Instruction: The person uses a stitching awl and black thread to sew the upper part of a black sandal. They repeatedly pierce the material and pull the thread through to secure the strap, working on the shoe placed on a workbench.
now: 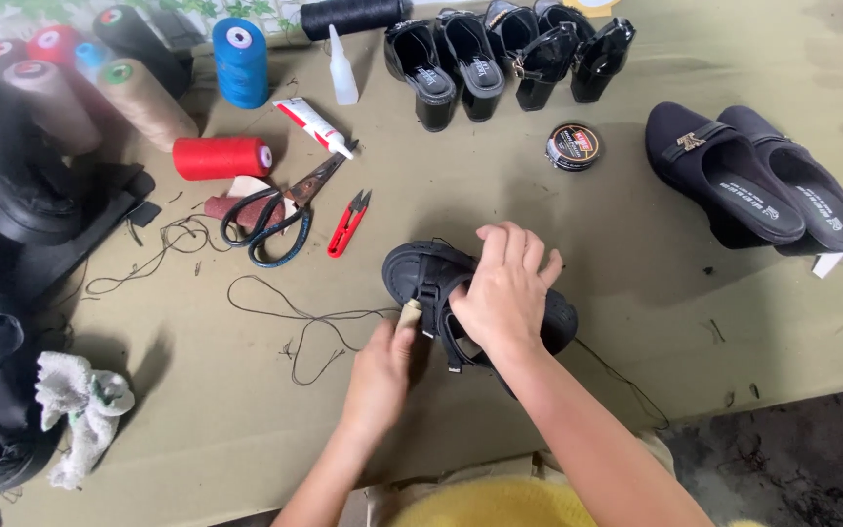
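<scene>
at the far left edge a dark sewing machine sits by a cluster of thread cones, with a white rag lying near and low on the olive table. moving right, a red thread spool lies on its side, then black-handled scissors, a glue tube and red thread snips, and a loose black thread trails across the cloth toward the middle. there the left hand is closed in a pinch on a small pale tool, whose tip touches the strap side of the black sandal. the right hand lies over the top of the sandal, fingers curled down and gripping it against the table, so the shoe sits under the right hand and just right of the left one, in the near middle of the table. the risk i judge here is a slip: the tool tip is very close to the right fingers, and a hard push could jab them or scratch the shoe; the trailing thread could also snag on the snips or scissors and tangle. further right and far, a row of glossy black heeled shoes stands behind a round polish tin, and a pair of dark wedge slip-ons rests at the right.
</scene>
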